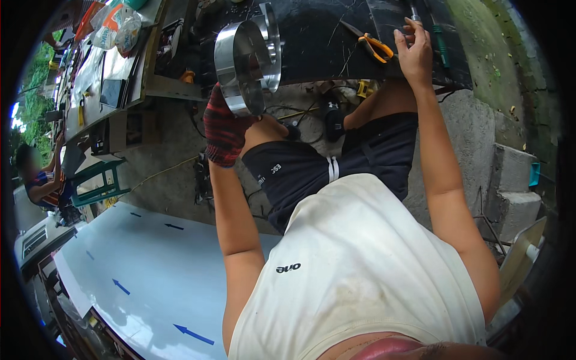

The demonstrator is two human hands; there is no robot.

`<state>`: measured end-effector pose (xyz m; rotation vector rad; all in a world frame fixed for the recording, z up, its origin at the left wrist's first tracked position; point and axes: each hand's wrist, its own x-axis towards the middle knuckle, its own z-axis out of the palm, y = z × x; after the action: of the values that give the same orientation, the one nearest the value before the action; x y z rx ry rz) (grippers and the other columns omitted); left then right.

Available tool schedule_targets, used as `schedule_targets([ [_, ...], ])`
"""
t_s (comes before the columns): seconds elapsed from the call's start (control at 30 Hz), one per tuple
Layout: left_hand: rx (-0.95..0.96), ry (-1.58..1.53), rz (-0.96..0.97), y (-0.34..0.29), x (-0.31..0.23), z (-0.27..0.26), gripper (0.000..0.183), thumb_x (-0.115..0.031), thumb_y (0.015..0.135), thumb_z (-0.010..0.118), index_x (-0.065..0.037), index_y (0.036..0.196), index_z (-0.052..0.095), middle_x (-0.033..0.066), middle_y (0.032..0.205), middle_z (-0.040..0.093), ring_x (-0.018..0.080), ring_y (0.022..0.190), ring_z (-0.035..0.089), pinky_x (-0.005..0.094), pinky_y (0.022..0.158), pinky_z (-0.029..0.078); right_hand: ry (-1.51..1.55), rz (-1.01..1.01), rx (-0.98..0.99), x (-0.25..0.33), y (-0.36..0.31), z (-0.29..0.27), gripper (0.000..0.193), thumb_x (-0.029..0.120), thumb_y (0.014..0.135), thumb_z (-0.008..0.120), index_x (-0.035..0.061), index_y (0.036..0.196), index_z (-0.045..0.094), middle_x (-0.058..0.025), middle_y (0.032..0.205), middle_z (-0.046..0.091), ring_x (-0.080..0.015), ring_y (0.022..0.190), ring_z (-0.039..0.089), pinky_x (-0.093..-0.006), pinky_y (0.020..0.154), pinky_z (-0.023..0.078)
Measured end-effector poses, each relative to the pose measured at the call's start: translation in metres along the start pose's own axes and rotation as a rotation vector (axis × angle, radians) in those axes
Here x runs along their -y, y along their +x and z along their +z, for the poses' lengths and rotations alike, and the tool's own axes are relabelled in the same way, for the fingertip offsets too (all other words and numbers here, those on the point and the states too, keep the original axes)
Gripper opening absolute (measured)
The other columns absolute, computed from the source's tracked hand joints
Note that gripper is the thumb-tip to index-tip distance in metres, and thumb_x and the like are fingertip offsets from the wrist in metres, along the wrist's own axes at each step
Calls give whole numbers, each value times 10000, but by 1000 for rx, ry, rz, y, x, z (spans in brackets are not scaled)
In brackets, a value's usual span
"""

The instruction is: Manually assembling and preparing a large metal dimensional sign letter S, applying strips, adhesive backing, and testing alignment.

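Note:
My left hand, in a red and black knitted glove, is closed on the lower edge of a shiny bent metal strip piece. This piece curves into a rounded, letter-like shape and stands over the near edge of the black table. My bare right hand is over the table's right side, its fingers bent round the end of a thin silver tool; its kind I cannot make out. Left of that hand lie orange-handled snips, blades pointing away. To its right is a green-handled tool.
A side bench at left carries plastic bags and a dark flat device. Beyond are a green stool and another person. A pale sheet with blue arrows lies lower left. Cables cross the floor; concrete steps stand right.

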<state>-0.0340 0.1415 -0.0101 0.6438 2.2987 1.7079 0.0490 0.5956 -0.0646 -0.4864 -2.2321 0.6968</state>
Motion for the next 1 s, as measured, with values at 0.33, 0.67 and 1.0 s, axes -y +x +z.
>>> schedule_targets([
  [0.33,118,261,6,-5,-22,-11,746,-27,831,888,-26,1480,519,102,1307,722,221,1171,729,369,931,639,371,134,346,64,-40,42,507,342,1030,744,25,1413,648,-128,1244,703,-208,993,704,-359,890,597],
  [0.67,38,-246,-148,-21,-41,-6,669,-147,849,838,-59,1449,555,65,1301,701,180,1179,689,348,955,595,805,395,706,83,-56,62,546,354,1098,669,-48,1461,594,-131,1203,741,-168,1003,723,-326,930,592],
  [1.0,-14,-144,-107,-27,-35,-11,649,-128,817,831,-43,1423,617,76,1327,700,216,1198,682,370,1014,558,1140,635,844,125,-79,78,410,299,1086,701,-47,1304,673,-105,1078,764,-126,891,729,-289,830,628],
])
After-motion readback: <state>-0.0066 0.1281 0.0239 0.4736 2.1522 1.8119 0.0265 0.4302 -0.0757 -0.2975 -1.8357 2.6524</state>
